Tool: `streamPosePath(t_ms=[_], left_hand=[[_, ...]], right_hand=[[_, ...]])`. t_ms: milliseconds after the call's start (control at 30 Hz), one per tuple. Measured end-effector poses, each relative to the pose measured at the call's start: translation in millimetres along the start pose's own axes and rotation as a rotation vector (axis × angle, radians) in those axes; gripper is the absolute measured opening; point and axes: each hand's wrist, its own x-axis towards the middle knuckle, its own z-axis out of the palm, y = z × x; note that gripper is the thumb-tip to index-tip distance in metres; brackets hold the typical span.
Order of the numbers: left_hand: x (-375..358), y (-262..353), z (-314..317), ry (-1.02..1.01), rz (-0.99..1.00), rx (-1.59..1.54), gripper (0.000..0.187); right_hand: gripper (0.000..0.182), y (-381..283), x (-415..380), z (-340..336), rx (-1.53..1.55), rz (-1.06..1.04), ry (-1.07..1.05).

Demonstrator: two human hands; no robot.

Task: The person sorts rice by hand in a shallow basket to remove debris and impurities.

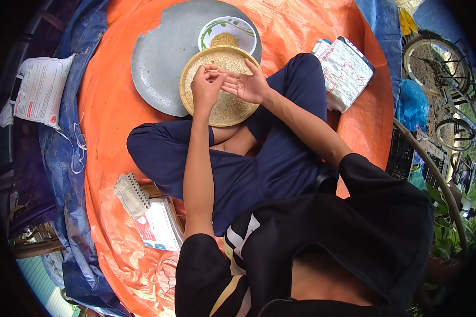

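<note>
A round woven tray point(223, 123) with a yellow rim sits at my crossed legs, its bottom covered with pale grains point(232, 110). Over it, my left hand point(206, 86) is closed in a pinch; whatever its fingertips hold is too small to make out. My right hand point(247, 84) is open with the palm turned up, its fingertips close to the left fingers. Just beyond the tray stands a white bowl point(247, 31) with a green leaf pattern, partly filled with golden-brown grains point(225, 39).
A large grey round sheet point(156, 68) with a broken edge lies under the bowl on the orange tarp point(108, 105). White packages lie on the right point(348, 74) and lower left point(158, 224). A white sack point(42, 90) rests on the blue tarp. Bicycles point(441, 79) stand far right.
</note>
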Motion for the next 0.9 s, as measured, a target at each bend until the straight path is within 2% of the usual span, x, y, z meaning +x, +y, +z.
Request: streamPosePath(t_ms=[67,133,200,367,467,567,767,900], left_hand=[[5.9,-7.7,-13.0,0.100,0.026,0.060,0.029],[8.1,-11.9,-26.3,0.201,0.010,0.197,0.022],[10.6,-25.8,-39.6,0.189,0.002,0.406,0.019],[3.5,-22.8,-40.6,0.107,-0.104,0.791,0.014],[4.5,-29.5,-38.4,-0.007,-0.154,0.869,0.014],[6.7,-33.6,-31.6,-0.013,-0.223,0.938,0.014],[3.7,-23.4,-26.5,0.011,-0.198,0.950,0.013],[1.7,-26.8,-27.2,0.019,-0.113,1.004,0.013]], right_hand=[[0.084,-7.7,-2.0,6.9,0.050,-0.043,-0.071],[0.083,-2.7,-0.1,-0.1,-0.011,0.063,-0.050],[0.079,7.7,-0.2,-7.3,-0.101,0.173,-0.005],[0.073,-1.4,8.0,-12.5,-0.071,0.054,0.011],[0.075,-5.9,5.6,-13.7,-0.046,0.032,0.020],[0.076,-2.5,6.9,-16.8,-0.091,0.045,0.053],[0.080,-4.4,8.9,-17.5,-0.095,0.051,0.047],[0.081,-4.2,9.2,-16.5,-0.093,0.046,0.048]])
